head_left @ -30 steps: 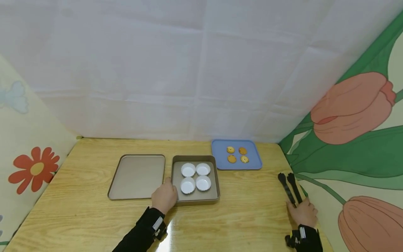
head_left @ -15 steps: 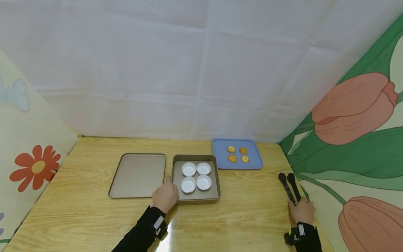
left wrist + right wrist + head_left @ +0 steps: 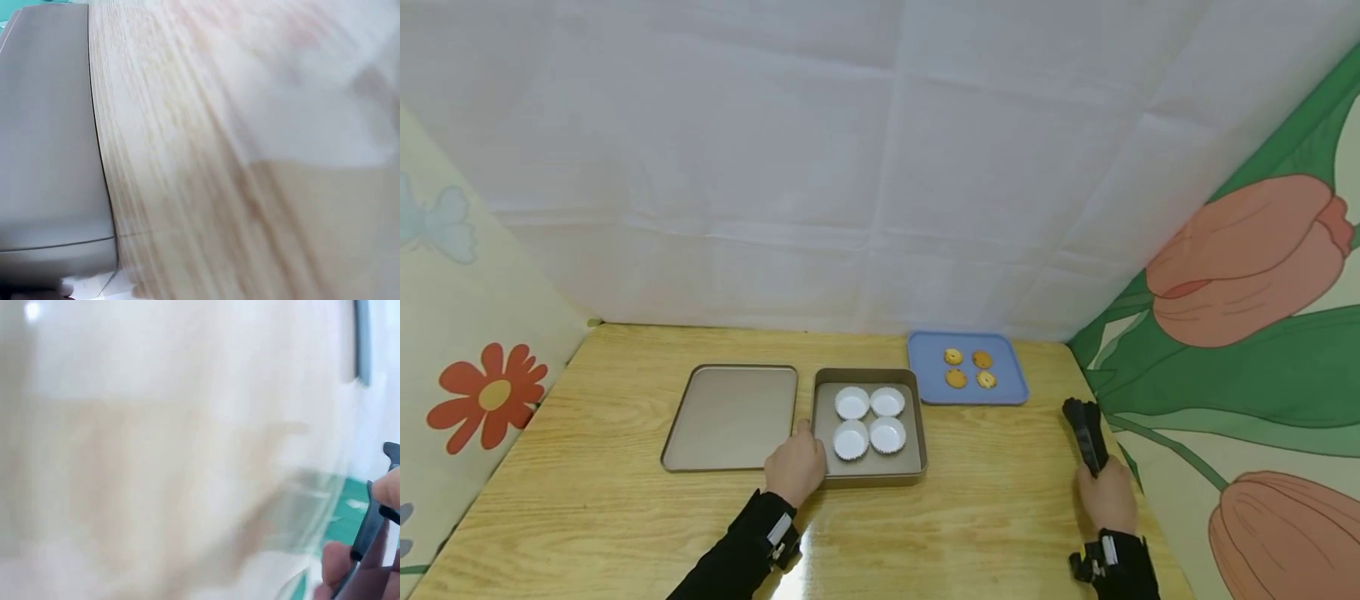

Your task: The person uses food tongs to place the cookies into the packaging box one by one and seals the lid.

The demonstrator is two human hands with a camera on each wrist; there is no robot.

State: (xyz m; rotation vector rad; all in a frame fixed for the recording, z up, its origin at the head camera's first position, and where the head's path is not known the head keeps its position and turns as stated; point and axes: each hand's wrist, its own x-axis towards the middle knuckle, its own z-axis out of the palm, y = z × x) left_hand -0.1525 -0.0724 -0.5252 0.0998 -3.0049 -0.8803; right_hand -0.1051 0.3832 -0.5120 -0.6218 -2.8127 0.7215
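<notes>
My left hand (image 3: 795, 464) grips the near left corner of a square baking pan (image 3: 872, 481). Several white fluted baking cups (image 3: 852, 439) sit together inside it. The pan's outer side wall (image 3: 50, 137) fills the left of the left wrist view, where the fingers are mostly cut off. At the table's right edge, my right hand (image 3: 1109, 495) holds black tongs (image 3: 1086, 433) by their handles, arms drawn close together. Part of the tongs (image 3: 370, 525) shows between thumb and fingers in the right wrist view, which is otherwise blurred.
A blue tray (image 3: 928, 386) with several small cookies (image 3: 956, 378) lies behind the pan to the right. Left of the pan is a flat metal tray or lid (image 3: 730, 417). A white cloth backdrop (image 3: 775, 208) closes the far side, with printed panels left and right.
My right hand has taken the tongs up off the table, and their spread arms have come together. The left hand and pan have stayed in place.
</notes>
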